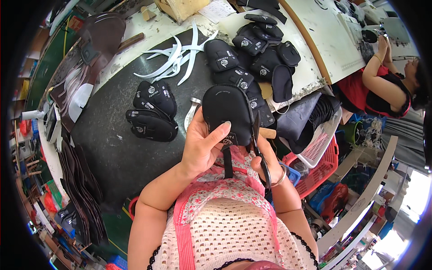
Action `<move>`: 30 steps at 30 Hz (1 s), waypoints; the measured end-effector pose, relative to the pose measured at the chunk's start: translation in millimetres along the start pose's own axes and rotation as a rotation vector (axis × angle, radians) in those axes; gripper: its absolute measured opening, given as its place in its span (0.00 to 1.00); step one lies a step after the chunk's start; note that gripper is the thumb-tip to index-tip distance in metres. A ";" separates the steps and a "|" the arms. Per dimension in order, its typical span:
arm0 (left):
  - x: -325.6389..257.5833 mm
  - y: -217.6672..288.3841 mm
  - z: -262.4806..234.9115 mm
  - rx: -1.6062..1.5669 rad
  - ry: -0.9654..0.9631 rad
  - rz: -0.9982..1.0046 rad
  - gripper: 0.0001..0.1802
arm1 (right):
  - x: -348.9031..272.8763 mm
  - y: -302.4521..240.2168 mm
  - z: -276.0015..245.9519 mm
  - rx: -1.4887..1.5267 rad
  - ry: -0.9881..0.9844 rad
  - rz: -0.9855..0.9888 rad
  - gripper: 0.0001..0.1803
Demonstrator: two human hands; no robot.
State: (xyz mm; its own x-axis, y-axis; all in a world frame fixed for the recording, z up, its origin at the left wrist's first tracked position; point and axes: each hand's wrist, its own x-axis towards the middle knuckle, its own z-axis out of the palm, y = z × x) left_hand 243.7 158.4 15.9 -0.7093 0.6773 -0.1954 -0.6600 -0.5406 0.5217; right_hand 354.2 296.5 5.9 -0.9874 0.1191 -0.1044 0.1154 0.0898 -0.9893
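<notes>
A rounded black padded piece [227, 108] with a white print and a narrow black strap hanging from its lower end is held up before me. My left hand [200, 150] grips it by its lower left side, thumb lying across the front. My right hand [270, 162] is closed round a pair of dark scissors [254, 137], whose blades point up along the pad's right edge. Whether the blades touch the fabric I cannot tell. A silver metal tool [192, 110] lies just beyond my left hand. A wooden handle [268, 133] shows beside the scissors.
Similar black pads are heaped at the far right [265, 63], with a smaller pile [155, 96] at left. White curved strips [175, 60] lie beyond, on the black mat [112, 144]. White [315, 148] and red baskets [330, 157] stand at right. Another person [378, 85] sits at the far right.
</notes>
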 end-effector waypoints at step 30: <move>-3.3 -10.1 -4.5 0.235 -0.055 -0.097 0.22 | -30.5 8.1 1.5 0.053 0.106 0.093 0.35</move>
State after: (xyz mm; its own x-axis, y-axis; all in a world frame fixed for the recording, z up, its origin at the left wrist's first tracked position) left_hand 251.7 159.3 7.5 -0.6269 0.7497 -0.2121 -0.6439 -0.3453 0.6827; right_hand 385.0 292.1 0.9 -0.9553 0.2287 -0.1872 0.1972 0.0214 -0.9801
